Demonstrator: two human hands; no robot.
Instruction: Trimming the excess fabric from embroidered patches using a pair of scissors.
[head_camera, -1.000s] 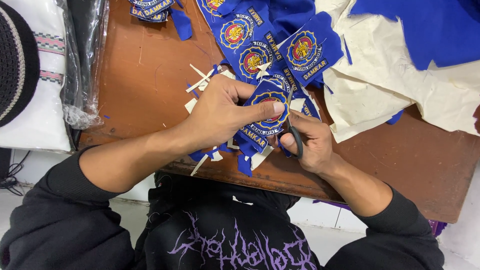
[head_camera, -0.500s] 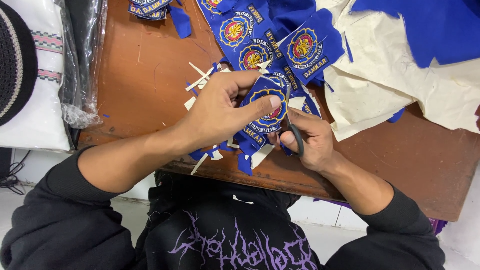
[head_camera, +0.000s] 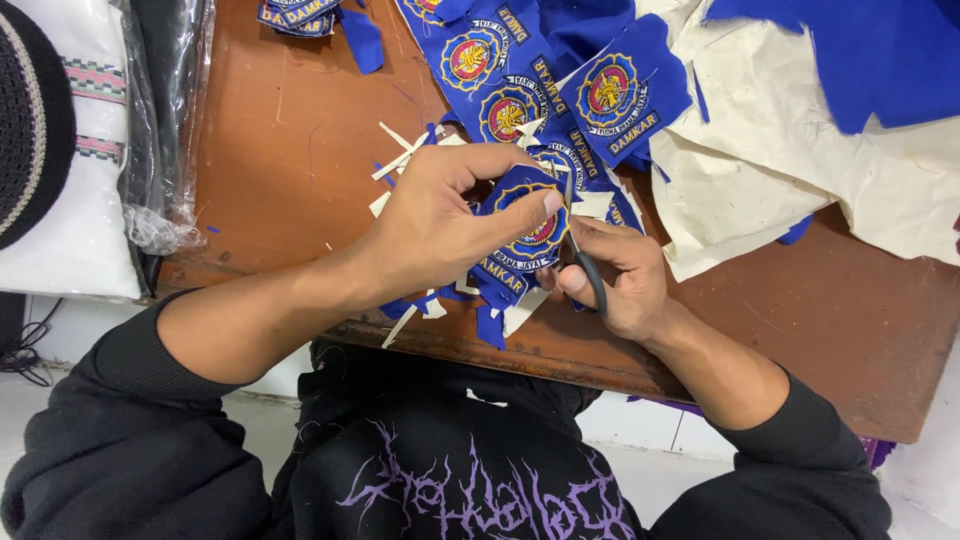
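A worn brown wooden table (head_camera: 280, 150) runs under both hands, littered with white paper slivers (head_camera: 400, 160). Beyond the knuckles lie blue embroidered round-crest patches (head_camera: 610, 95) on a sheet of cream backing cloth (head_camera: 800, 160). The left hand (head_camera: 440, 225) pinches a blue embroidered patch (head_camera: 525, 235) between thumb and curled fingers. Just beside it, the right hand (head_camera: 610, 275) grips black-handled scissors (head_camera: 585, 260), blades at the patch's edge.

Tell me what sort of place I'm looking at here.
Probably a small tailoring or embroidery workshop: a worn wooden table strewn with blue embroidered badges, white backing fabric and offcuts, while the right hand works scissors round a badge held by the left hand.
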